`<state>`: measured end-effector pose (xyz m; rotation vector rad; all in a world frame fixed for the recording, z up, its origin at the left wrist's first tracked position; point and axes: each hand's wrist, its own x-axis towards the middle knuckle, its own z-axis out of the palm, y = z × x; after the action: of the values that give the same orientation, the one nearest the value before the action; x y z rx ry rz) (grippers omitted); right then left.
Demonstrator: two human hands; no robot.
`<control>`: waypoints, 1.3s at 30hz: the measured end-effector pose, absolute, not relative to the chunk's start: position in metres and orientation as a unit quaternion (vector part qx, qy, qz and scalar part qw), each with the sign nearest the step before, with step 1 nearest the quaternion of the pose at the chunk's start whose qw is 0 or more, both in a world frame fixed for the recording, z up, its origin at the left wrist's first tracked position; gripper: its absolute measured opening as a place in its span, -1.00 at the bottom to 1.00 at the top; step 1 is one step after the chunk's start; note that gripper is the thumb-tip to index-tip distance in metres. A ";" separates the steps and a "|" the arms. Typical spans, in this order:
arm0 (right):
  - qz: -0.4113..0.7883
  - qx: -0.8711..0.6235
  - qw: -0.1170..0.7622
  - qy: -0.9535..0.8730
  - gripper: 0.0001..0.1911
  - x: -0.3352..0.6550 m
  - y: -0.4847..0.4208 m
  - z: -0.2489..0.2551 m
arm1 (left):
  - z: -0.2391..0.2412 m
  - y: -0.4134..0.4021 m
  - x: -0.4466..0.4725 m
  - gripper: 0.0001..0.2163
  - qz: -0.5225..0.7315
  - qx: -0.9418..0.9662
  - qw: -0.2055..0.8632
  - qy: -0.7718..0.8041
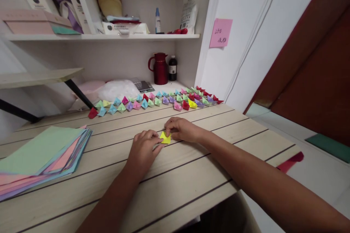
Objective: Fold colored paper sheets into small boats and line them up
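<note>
A small folded piece of yellow paper [165,138] lies on the wooden table between my two hands. My left hand [143,148] pinches its left edge between thumb and forefinger. From the upper right, my right hand [182,129] grips it as well, with the fingers bent over its top and right side. Part of the paper is covered by the right fingertips. Beyond my hands stand rows of small folded paper boats [144,103] in many colours, a bright yellow boat [192,104] among them.
A stack of coloured paper sheets [43,149] lies at the left of the striped table [175,174]. Behind the boats are a white plastic bag [119,90], a red jug [160,69] and a dark bottle [172,68]. A small raised shelf [41,77] stands at the left.
</note>
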<state>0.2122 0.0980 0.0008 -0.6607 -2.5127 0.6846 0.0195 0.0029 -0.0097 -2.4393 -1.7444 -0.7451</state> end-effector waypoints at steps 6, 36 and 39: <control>0.252 -0.232 0.290 -0.894 -0.85 0.222 0.088 -0.014 | -0.006 0.001 0.022 -0.86 -0.223 -0.799 0.038 -0.557; 0.238 -0.395 0.270 -0.845 -0.95 0.208 0.091 -0.010 | -0.013 0.016 0.022 -0.80 -0.250 -0.709 -0.017 -0.659; 0.270 -0.373 0.271 -0.846 -0.96 0.213 0.091 -0.010 | -0.012 0.014 0.025 -0.82 -0.245 -0.727 -0.020 -0.642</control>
<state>0.2130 0.0909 -0.0101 -1.0037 -2.2778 0.7277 0.0247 0.0142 -0.0123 -2.3120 -2.0419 -0.7795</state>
